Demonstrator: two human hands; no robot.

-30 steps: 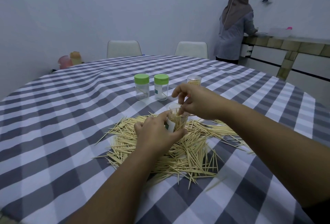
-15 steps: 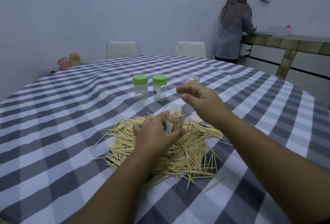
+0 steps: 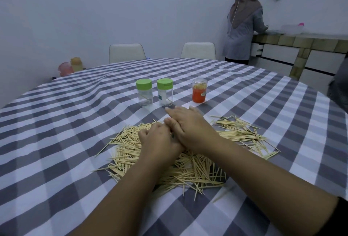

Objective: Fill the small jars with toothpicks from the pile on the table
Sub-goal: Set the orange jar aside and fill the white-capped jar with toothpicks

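Right hand (image 3: 190, 128) flat — over left hand (image 3: 158, 139); toothpicks (image 3: 188, 168) beneath

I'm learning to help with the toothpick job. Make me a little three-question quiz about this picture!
1. True or false: both jars with green lids are packed full of toothpicks.
2. How many jars stand behind the hands? A) two B) three C) five
3. Fill in: the tablecloth has a grey and white ____ pattern.

Key
1. False. Both look almost empty, with only a stick or so inside.
2. B. Two have green lids, and one jar with an orange label is full of toothpicks.
3. Checked. The toothpick pile lies on it under the left hand and right hand.
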